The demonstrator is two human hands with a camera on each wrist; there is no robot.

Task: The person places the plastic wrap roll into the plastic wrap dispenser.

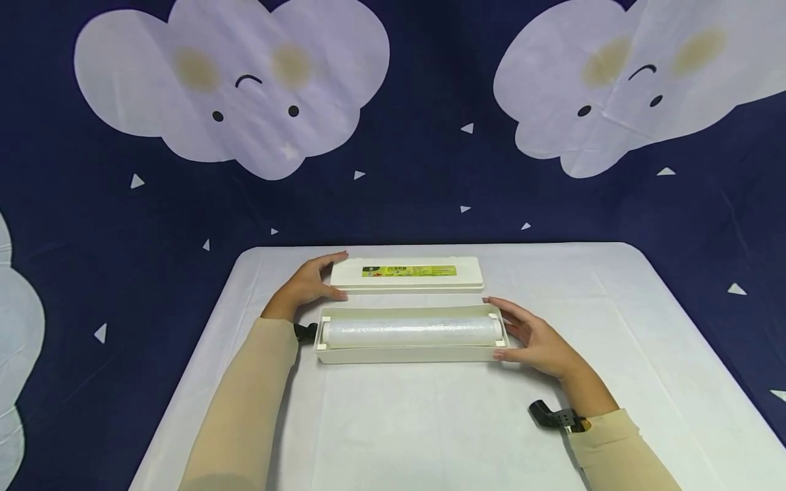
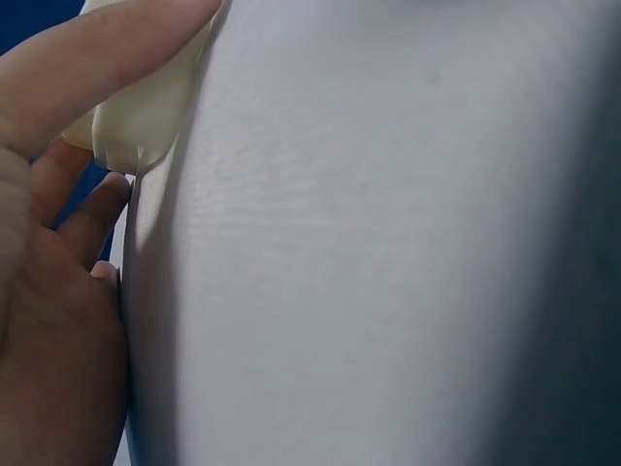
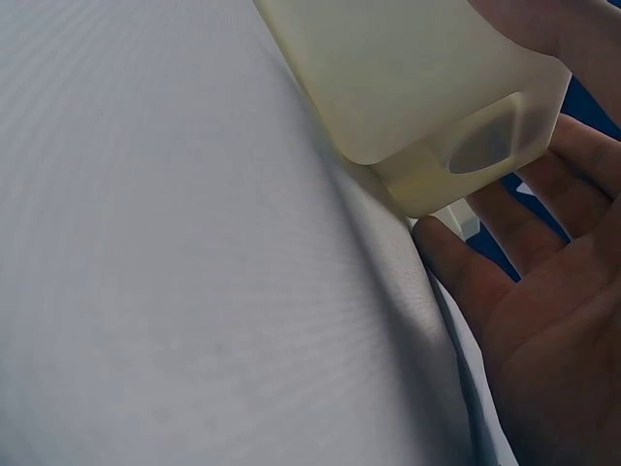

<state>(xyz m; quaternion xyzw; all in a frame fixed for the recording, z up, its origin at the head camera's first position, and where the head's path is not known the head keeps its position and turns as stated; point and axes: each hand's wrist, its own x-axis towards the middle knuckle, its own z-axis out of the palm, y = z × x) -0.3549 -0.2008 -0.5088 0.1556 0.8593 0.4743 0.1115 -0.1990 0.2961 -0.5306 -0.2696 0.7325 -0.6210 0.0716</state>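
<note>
A long white plastic box (image 1: 405,354) with no lid on stands in the middle of the table, with a roll of cling film (image 1: 411,332) lying lengthwise in it. My right hand (image 1: 540,343) holds the box's right end, thumb at the near wall and fingers round the far corner. In the right wrist view that end of the box (image 3: 388,78) shows an oval recess. Behind the box lies the white lid (image 1: 424,282) with a yellow-green label. My left hand (image 1: 310,279) holds the lid's left end between thumb and fingers; the left wrist view shows the lid's end (image 2: 146,116) there.
The white cloth-covered table (image 1: 430,423) stretches to both sides and in front of the box. A dark blue curtain (image 1: 424,184) with clouds hangs behind the table's far edge. Black wrist mounts (image 1: 555,416) show at both wrists.
</note>
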